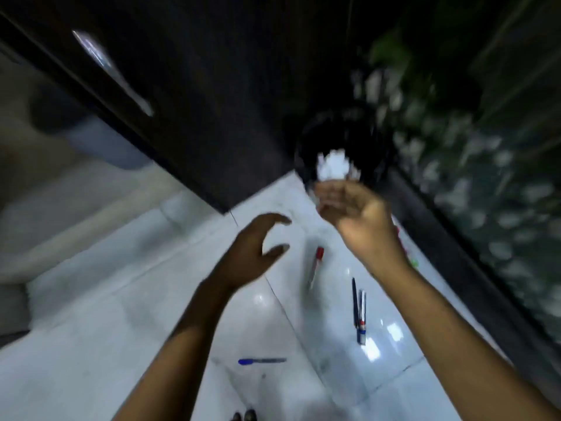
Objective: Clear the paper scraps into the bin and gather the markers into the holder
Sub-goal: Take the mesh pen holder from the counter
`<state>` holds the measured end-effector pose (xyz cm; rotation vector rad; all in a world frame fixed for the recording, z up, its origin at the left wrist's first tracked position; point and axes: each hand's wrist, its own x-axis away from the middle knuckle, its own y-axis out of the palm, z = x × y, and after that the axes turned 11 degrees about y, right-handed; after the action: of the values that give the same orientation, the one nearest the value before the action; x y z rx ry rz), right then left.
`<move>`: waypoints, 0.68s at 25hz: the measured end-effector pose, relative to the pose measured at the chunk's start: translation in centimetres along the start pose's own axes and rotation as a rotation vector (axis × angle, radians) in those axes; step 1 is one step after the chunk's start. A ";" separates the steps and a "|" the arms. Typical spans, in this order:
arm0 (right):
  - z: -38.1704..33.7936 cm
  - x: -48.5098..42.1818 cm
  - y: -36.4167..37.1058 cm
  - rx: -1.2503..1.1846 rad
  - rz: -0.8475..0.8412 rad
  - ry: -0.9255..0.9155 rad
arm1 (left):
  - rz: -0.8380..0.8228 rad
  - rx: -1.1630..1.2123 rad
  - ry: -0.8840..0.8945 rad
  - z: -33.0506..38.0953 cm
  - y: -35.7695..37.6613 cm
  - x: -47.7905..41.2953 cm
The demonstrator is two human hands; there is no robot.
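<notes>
The view is blurred by motion. A black round bin [367, 132] stands on the white tiled floor in the corner. A crumpled white paper scrap [332, 167] shows in the bin's mouth, just beyond the fingertips of my right hand [355, 211], whose fingers are spread. My left hand [258, 247] hovers lower left of it, open with curled fingers, holding nothing. On the floor lie a red-capped marker [317, 265], a dark pen and a marker side by side [359, 314], and a blue pen [261, 360]. Small red and green items [413, 262] peek out behind my right wrist.
A dark cabinet door with a metal handle [112, 71] rises left of the bin. Leafy plants [455, 141] and a dark ledge run along the right. A grey rounded object [100, 138] sits at far left. My feet [244, 416] show at the bottom edge.
</notes>
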<state>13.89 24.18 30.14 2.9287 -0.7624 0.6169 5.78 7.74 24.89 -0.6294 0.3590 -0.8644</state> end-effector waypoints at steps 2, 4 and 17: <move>-10.0 3.9 -1.6 0.023 -0.044 -0.008 | 0.132 0.030 -0.057 10.8 -7.2 -0.1; -19.6 8.0 -3.1 0.054 -0.079 -0.066 | 0.260 0.065 -0.073 19.5 -14.6 -0.6; -55.0 13.2 1.1 0.015 -0.095 -0.389 | 0.672 -0.098 0.148 41.3 -44.6 -6.6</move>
<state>3.83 25.34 85.77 3.1147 -0.6378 0.0422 -2.60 6.41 85.44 -0.4869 0.7009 -0.2489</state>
